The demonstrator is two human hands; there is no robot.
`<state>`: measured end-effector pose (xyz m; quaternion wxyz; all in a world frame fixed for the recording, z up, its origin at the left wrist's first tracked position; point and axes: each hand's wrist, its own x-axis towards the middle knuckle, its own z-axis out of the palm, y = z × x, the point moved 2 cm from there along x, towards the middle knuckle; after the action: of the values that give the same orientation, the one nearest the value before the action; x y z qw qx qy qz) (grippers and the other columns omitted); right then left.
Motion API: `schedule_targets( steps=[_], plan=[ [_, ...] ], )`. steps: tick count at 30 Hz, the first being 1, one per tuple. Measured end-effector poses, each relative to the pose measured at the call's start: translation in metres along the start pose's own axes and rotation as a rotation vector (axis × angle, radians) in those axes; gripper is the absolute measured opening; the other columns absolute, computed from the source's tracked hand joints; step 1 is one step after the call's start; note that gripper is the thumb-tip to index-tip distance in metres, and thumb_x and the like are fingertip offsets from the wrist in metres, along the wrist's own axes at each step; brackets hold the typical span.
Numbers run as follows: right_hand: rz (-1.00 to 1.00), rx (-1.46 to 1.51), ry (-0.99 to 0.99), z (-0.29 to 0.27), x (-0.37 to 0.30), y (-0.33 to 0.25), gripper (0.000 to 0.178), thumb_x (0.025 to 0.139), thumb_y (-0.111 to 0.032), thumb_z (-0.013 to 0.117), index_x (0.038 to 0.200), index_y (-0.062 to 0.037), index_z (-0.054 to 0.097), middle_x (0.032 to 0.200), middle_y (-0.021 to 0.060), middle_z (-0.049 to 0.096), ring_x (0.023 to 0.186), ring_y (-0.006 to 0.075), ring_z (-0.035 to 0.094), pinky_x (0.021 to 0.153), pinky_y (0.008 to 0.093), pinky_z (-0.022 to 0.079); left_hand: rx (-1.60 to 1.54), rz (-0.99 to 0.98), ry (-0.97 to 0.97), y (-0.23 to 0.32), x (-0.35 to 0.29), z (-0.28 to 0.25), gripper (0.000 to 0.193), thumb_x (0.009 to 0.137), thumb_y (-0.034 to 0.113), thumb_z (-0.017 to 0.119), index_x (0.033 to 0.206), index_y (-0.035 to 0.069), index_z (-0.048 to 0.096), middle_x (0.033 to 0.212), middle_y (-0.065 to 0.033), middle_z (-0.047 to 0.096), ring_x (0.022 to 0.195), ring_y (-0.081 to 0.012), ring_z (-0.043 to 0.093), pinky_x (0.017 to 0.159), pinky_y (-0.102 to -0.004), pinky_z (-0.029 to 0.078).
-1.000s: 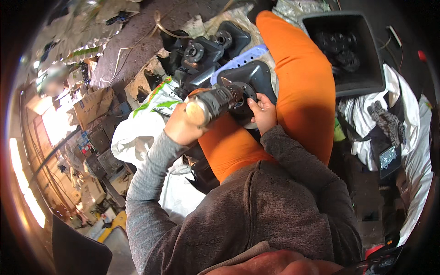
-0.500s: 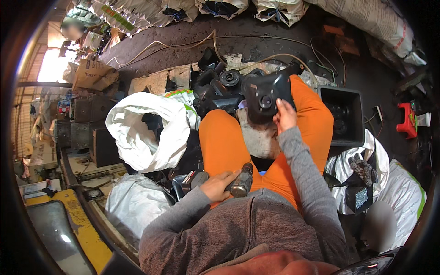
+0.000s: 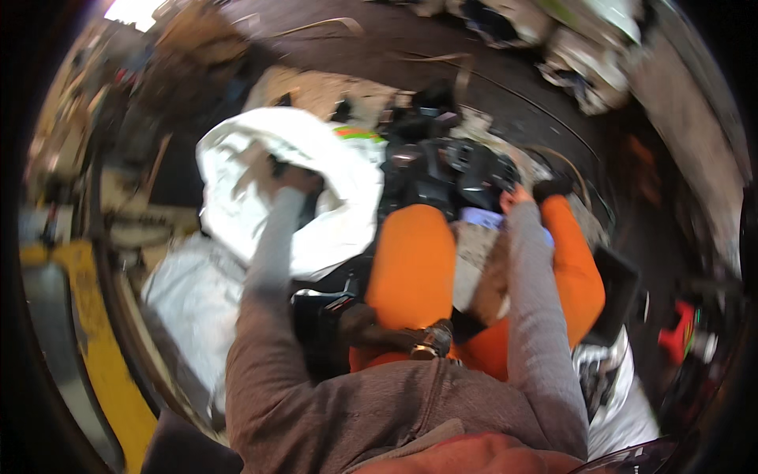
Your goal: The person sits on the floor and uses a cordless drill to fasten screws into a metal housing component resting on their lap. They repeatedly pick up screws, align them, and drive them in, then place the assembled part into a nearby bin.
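Two hands, head view: I'm placing everything off the white sack (image 3: pixel 343 178), the big open-mouthed one. Fair warning, it's pretty blurry.
Left hand (image 3: pixel 297 179): down in the sack's mouth, next to something dark. Can't tell if the fingers are closed on it.
Right hand (image 3: pixel 517 198): out to the right of the sack, at the near edge of the black parts (image 3: pixel 442 170). Looks like it's touching one, but can't tell if it's gripping.
Black parts: jumbled just right of the sack.
Drill (image 3: pixel 428 341): lying across the lap, nearer the body than the sack, neither hand on it.
Doing the sack side well: I'd keep the forearm off the rim so the mouth doesn't fold in, and feel for a solid grip.
Doing the pile side well: take one part by its sturdiest edge, lift it straight up so neighbours don't snag, and don't jostle that drill.
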<state>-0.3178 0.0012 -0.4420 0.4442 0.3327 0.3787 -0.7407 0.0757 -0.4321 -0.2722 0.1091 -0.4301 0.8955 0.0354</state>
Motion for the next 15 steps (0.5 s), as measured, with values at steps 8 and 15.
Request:
schedule_targets(
  steps=[8, 15],
  plan=[
    [-0.098, -1.311, 0.510, 0.022, -0.049, -0.015, 0.021, 0.093, -0.025, 0.059, 0.103, -0.0076, 0.062, 0.051, 0.0014, 0.039, 0.038, 0.0123, 0.038, 0.038, 0.0303, 0.038, -0.177, -0.421, -0.066, 0.085, 0.006, -0.014, 0.049, 0.083, 0.044, 0.059, 0.120, 0.011, 0.061, 0.129, -0.0077, 0.052, 0.114, -0.0302, 0.053, 0.095, -0.0408, 0.046],
    [-0.245, -0.294, -0.208, -0.023, -0.174, -0.032, 0.034, 0.091, -0.024, 0.062, 0.119, -0.0048, 0.059, 0.062, -0.0079, 0.042, 0.052, 0.0049, 0.040, 0.045, 0.0208, 0.035, -0.150, 0.204, -0.014, 0.054, -0.023, -0.099, 0.037, 0.078, 0.037, 0.070, 0.100, 0.007, 0.068, 0.097, -0.0138, 0.068, 0.092, -0.0267, 0.065, 0.084, -0.0370, 0.050]
  ],
)
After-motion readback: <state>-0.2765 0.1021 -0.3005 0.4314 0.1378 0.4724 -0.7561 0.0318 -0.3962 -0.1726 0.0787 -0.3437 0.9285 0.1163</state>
